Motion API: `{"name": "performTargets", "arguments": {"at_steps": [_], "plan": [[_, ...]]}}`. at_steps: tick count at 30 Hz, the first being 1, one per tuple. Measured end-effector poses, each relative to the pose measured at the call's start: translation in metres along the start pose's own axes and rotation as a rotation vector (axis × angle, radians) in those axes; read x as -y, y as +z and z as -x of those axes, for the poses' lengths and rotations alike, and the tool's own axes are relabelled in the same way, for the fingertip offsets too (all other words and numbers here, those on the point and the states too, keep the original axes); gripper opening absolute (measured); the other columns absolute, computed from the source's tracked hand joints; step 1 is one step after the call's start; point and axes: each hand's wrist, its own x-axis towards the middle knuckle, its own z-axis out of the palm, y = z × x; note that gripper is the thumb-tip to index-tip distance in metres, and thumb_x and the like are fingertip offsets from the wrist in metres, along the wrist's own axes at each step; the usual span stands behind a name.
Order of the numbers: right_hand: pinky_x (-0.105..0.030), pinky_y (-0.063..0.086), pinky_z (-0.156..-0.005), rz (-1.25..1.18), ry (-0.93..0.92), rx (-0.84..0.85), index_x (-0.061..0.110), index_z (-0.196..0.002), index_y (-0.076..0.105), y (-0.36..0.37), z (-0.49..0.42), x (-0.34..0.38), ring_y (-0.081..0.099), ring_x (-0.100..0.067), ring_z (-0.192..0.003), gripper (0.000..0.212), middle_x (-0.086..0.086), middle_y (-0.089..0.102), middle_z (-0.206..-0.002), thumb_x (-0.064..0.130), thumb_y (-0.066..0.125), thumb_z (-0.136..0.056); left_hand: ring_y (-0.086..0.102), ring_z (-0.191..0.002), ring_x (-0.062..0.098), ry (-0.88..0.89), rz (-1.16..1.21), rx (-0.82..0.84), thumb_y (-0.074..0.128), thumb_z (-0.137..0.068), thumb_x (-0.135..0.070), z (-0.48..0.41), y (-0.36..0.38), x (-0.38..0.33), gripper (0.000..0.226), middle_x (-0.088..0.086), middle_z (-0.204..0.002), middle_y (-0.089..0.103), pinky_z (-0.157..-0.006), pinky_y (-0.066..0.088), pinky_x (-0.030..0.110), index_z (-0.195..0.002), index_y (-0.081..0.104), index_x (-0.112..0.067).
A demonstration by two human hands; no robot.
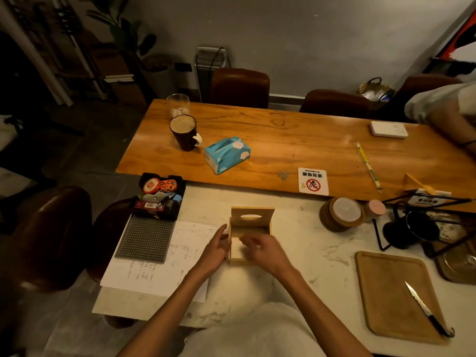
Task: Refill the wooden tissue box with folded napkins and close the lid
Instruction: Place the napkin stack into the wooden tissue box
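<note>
The wooden tissue box [262, 229] stands on the white marble counter in front of me. Its lid [252, 215], with an oval slot, is raised upright at the far side. Pale napkins [237, 247] show inside the open box. My left hand [215, 249] rests flat against the box's left wall, fingers extended. My right hand [262, 249] hovers over the box's opening, blurred, fingers curled; whether it pinches a napkin is unclear. A blue soft tissue pack [228, 154] lies on the orange wooden table beyond.
Papers [159, 269] and a grey studded mat [145, 238] lie left of the box, with a black tray of small items [159, 195] behind. A wooden tray [396, 295] with a knife [425, 309] sits at right. A coaster stack [342, 213], a dark mug [184, 132] and another person's arm [448, 114] lie farther off.
</note>
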Motion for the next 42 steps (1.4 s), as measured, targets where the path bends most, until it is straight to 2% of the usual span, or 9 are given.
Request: {"name": "performTargets", "arguments": {"at_steps": [3, 6, 10, 15, 22, 27, 33, 36, 42], "plan": [[-0.030, 0.054, -0.079, -0.509, 0.097, -0.295, 0.034, -0.109, 0.067, -0.023, 0.020, -0.018, 0.065, -0.017, -0.098, 0.025, 0.002, 0.069, -0.108, 0.026, 0.044, -0.102, 0.034, -0.139, 0.023, 0.073, 0.074, -0.027, 0.038, -0.101, -0.040, 0.004, -0.006, -0.017, 0.050, 0.004, -0.155, 0.031, -0.110, 0.037, 0.051, -0.149, 0.024, -0.040], [-0.047, 0.042, -0.106, -0.982, 0.307, -0.141, 0.033, -0.141, 0.047, -0.045, 0.009, -0.028, 0.047, -0.032, -0.129, 0.045, -0.006, 0.046, -0.142, 0.046, 0.028, -0.103, 0.023, -0.145, 0.018, 0.056, 0.154, 0.087, 0.025, -0.095, -0.061, 0.005, -0.007, -0.038, 0.051, -0.007, -0.158, 0.025, -0.111, 0.031, 0.062, -0.144, 0.027, -0.051], [-0.050, 0.022, -0.119, -1.108, 0.326, 0.120, 0.030, -0.136, 0.054, -0.059, -0.006, -0.026, 0.032, -0.031, -0.142, 0.068, 0.000, 0.044, -0.150, 0.068, 0.016, -0.095, 0.042, -0.131, 0.015, -0.047, 0.295, 0.189, 0.017, -0.089, -0.073, -0.009, -0.005, -0.047, 0.066, -0.010, -0.140, 0.047, -0.104, 0.039, 0.063, -0.136, 0.048, -0.039], [-0.039, 0.040, -0.108, -0.879, 0.325, 0.148, 0.021, -0.119, 0.065, -0.061, -0.008, -0.025, 0.053, -0.024, -0.124, 0.038, -0.008, 0.056, -0.137, 0.046, 0.056, -0.092, 0.050, -0.115, 0.024, -0.026, 0.291, 0.250, 0.050, -0.097, -0.025, -0.009, -0.012, -0.045, 0.015, 0.012, -0.133, 0.050, -0.084, 0.046, 0.045, -0.107, 0.062, -0.024], [-0.044, 0.031, -0.117, -0.831, 0.127, 0.069, 0.037, -0.148, 0.033, -0.041, 0.015, -0.050, 0.034, -0.019, -0.143, 0.053, 0.005, 0.033, -0.156, 0.026, 0.051, -0.099, 0.035, -0.141, 0.017, -0.013, 0.391, 0.156, 0.044, -0.100, -0.017, -0.004, -0.015, -0.007, 0.050, -0.007, -0.155, 0.033, -0.117, 0.030, 0.046, -0.145, 0.033, -0.038], [-0.004, 0.031, -0.103, -0.360, -0.085, -0.119, 0.030, -0.135, 0.055, -0.032, 0.013, -0.047, 0.035, -0.005, -0.138, 0.039, 0.009, 0.041, -0.150, 0.012, 0.047, -0.101, 0.029, -0.143, 0.012, 0.061, 0.103, 0.258, 0.045, -0.096, 0.005, 0.006, -0.008, -0.001, 0.075, -0.014, -0.154, 0.029, -0.112, 0.039, 0.037, -0.150, 0.016, -0.038], [-0.032, 0.053, -0.091, -0.281, -0.025, -0.341, 0.017, -0.114, 0.068, -0.034, -0.018, -0.035, 0.064, -0.020, -0.106, 0.022, -0.003, 0.071, -0.112, 0.018, 0.051, -0.100, 0.016, -0.149, 0.014, 0.113, -0.014, 0.263, 0.039, -0.095, 0.012, 0.002, -0.011, 0.006, 0.083, -0.006, -0.163, 0.013, -0.121, 0.023, 0.043, -0.153, 0.003, -0.034], [-0.046, 0.054, -0.091, -0.249, 0.055, -0.419, 0.014, -0.116, 0.070, -0.033, -0.027, -0.031, 0.065, -0.018, -0.103, 0.027, -0.002, 0.071, -0.112, 0.028, 0.054, -0.098, 0.018, -0.148, 0.013, 0.131, -0.022, 0.289, 0.039, -0.094, 0.010, -0.004, -0.014, 0.012, 0.084, -0.008, -0.162, 0.015, -0.121, 0.024, 0.041, -0.152, 0.002, -0.038], [-0.049, 0.055, -0.092, -0.239, 0.117, -0.493, 0.012, -0.123, 0.067, -0.024, -0.027, -0.030, 0.064, -0.020, -0.110, 0.037, -0.006, 0.070, -0.118, 0.036, 0.054, -0.097, 0.017, -0.147, 0.006, 0.190, -0.054, 0.330, 0.042, -0.093, 0.008, -0.019, -0.019, 0.031, 0.086, -0.015, -0.161, 0.012, -0.113, 0.025, 0.023, -0.151, 0.007, -0.043]]}}
